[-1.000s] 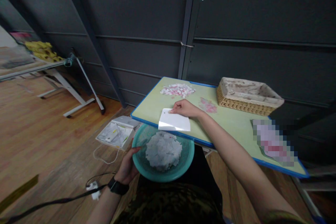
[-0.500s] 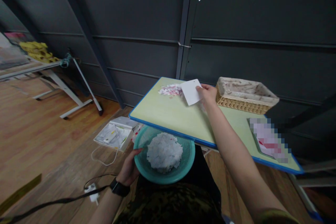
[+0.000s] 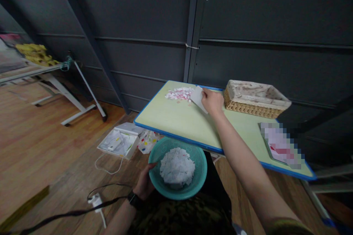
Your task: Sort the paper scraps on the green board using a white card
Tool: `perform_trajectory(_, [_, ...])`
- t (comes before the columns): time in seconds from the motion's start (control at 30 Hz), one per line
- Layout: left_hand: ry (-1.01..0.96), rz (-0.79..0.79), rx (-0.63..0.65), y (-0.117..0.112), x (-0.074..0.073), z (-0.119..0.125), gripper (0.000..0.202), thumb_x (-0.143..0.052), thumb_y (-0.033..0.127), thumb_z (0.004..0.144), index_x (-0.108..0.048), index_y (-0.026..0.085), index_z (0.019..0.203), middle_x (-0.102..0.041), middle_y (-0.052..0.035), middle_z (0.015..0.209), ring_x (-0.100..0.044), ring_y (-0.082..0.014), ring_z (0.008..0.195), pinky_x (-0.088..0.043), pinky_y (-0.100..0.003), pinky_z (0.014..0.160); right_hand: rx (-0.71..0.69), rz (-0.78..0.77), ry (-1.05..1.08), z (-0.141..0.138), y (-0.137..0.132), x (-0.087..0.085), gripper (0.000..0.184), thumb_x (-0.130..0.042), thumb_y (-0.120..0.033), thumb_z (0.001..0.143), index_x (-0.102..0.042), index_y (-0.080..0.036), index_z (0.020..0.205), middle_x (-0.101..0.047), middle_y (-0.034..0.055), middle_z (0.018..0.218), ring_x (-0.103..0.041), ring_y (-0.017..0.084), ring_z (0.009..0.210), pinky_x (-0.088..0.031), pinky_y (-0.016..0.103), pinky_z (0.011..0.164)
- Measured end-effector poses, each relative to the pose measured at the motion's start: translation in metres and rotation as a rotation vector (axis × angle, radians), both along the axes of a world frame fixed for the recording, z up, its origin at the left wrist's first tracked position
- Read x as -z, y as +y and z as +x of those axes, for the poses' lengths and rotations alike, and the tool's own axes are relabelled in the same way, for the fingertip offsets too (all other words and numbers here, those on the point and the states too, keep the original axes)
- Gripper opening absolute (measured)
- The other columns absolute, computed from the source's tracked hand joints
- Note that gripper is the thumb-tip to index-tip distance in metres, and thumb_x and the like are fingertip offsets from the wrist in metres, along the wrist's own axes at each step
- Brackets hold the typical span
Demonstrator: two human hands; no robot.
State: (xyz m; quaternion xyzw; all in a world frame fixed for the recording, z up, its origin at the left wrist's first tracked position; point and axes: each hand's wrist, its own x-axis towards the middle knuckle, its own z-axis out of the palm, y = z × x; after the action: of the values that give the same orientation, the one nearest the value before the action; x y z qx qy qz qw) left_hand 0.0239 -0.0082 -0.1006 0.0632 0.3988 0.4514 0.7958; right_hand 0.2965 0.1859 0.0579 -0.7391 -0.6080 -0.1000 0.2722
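Currently | hands (image 3: 213, 101) (image 3: 145, 183): white card (image 3: 197, 97), green basket (image 3: 200, 163) | pixelated item (image 3: 280, 145): unreadable

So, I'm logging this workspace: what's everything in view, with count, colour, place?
table: 1, green, ahead
card: 1, white, over table
scrap pile: 1, white-pink, on table
wicker basket: 1, tan, on table
pixelated item: 1, pinkish, on table
bowl: 1, teal, before table
paper: 1 heap, whitish, in bowl
box: 1, white, floor
spotted sheet: 1, multicoloured, floor
adapter: 1, white, floor
cables: several, black/white, floor
bench: 1, white-legged, left
bundle: 1, yellow, on bench
wall: 1, grey, behind
top: 1, dark, bottom
watch: 1, black, left wrist
left hand: 1, bare, gripping bowl
right hand: 1, bare, holding card
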Motion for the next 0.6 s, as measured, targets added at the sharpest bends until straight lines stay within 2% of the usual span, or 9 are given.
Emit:
perform_trajectory(0.17, [-0.112, 0.04, 0.02, -0.008, 0.032, 0.006, 0.046, -0.051, 0.018, 0.082, -0.053, 0.007, 0.127, -0.075, -0.0135, 0.103, -0.064, -0.0295, 0.106, -0.035, -0.045, 0.104, -0.036, -0.042, -0.106, -0.002, -0.003, -0.002, 0.039, -0.036, -0.034, 0.09, -0.062, -0.028, 0.119, -0.07, 0.0108, 0.098, -0.063, 0.025, 0.088, -0.041, 0.031, 0.072])
perform_trajectory(0.27, [-0.159, 0.09, 0.059, -0.01, 0.044, 0.008, 0.05, -0.05, 0.018, 0.083, -0.048, 0.008, 0.131, -0.073, -0.0139, 0.109, -0.062, -0.0301, 0.109, -0.031, -0.047, 0.107, -0.067, -0.059, -0.129, 0.0, -0.003, -0.004, 0.038, -0.038, -0.034, 0.089, -0.064, -0.028, 0.116, -0.07, 0.0103, 0.098, -0.063, 0.025, 0.088, -0.041, 0.031, 0.072])
perform_trajectory(0.4, [-0.169, 0.107, 0.086, -0.01, 0.048, 0.007, 0.052, -0.049, 0.02, 0.083, -0.045, 0.008, 0.134, -0.072, -0.0146, 0.111, -0.061, -0.0301, 0.111, -0.029, -0.048, 0.108, -0.08, -0.025, -0.126, 0.004, -0.003, -0.005, 0.037, -0.039, -0.034, 0.089, -0.065, -0.03, 0.114, -0.071, 0.0096, 0.098, -0.063, 0.026, 0.089, -0.041, 0.031, 0.071])
perform_trajectory(0.6, [-0.172, 0.094, 0.071, -0.009, 0.041, 0.009, 0.049, -0.047, 0.02, 0.085, -0.047, 0.004, 0.131, -0.072, -0.0152, 0.109, -0.059, -0.0288, 0.113, -0.029, -0.045, 0.108, -0.112, -0.048, -0.1, 0.008, 0.001, -0.001, 0.038, -0.04, -0.034, 0.088, -0.063, -0.029, 0.118, -0.07, 0.01, 0.1, -0.064, 0.026, 0.089, -0.041, 0.031, 0.073])
